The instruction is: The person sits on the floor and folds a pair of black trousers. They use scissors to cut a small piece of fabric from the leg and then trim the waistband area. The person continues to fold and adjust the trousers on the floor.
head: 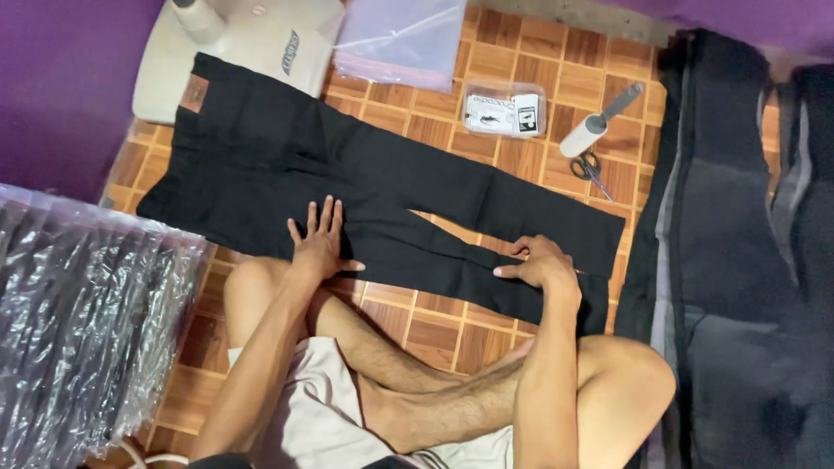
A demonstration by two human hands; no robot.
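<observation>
The left hand (320, 241) was laid flat and open on the black trousers (287, 165), near the thigh, while the right hand (540, 263) was curled onto the near leg, seemingly pinching the cloth. The trousers were spread across the tiled floor (434, 321), waistband to the far left. Beyond them were set a lint roller (592, 128), scissors (591, 167) and clear bags (400, 39). The leg could be creased if cloth were dragged unevenly.

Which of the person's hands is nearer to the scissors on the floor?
Right. The right hand rests on the trouser leg, just below and left of the scissors; the left hand lies flat on the thigh area, far to their left.
</observation>
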